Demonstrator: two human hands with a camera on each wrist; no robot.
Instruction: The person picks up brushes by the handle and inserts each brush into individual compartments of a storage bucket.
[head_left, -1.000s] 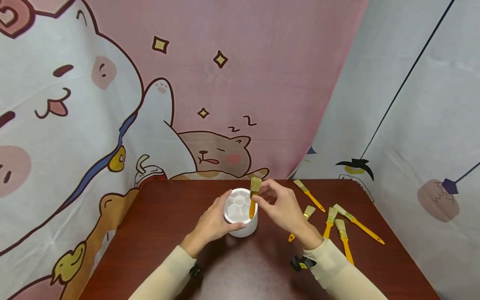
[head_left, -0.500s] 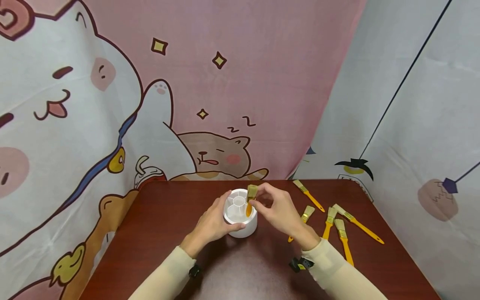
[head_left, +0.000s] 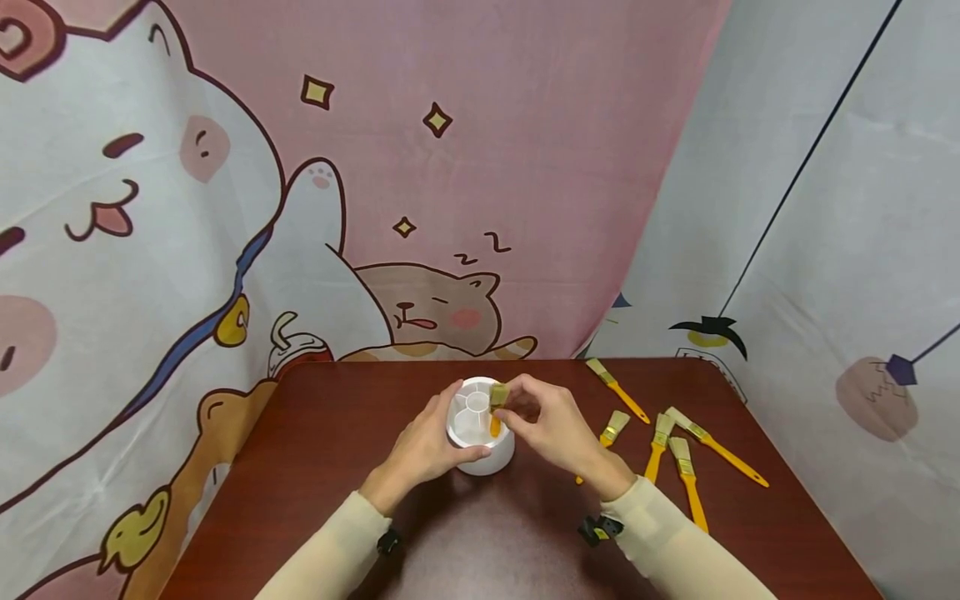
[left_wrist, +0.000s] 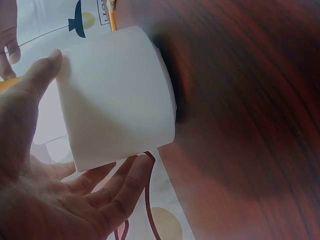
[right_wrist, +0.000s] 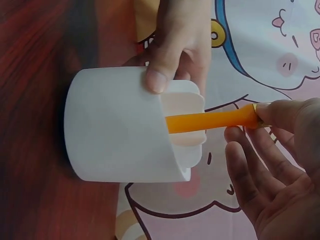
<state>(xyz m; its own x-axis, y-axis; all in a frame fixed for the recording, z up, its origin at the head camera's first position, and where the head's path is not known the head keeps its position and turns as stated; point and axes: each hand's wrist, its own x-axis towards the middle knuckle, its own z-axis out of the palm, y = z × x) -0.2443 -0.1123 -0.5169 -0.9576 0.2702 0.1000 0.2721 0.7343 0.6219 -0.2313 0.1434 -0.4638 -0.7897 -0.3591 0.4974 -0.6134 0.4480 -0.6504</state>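
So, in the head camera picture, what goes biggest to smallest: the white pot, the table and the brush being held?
1. Table
2. White pot
3. Held brush, counting only what shows, since part of it is hidden

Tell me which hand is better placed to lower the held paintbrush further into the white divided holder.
The right hand, most likely: it pinches the paintbrush, whose handle reaches down inside the white divided holder. The left hand is occupied gripping the holder's outside.
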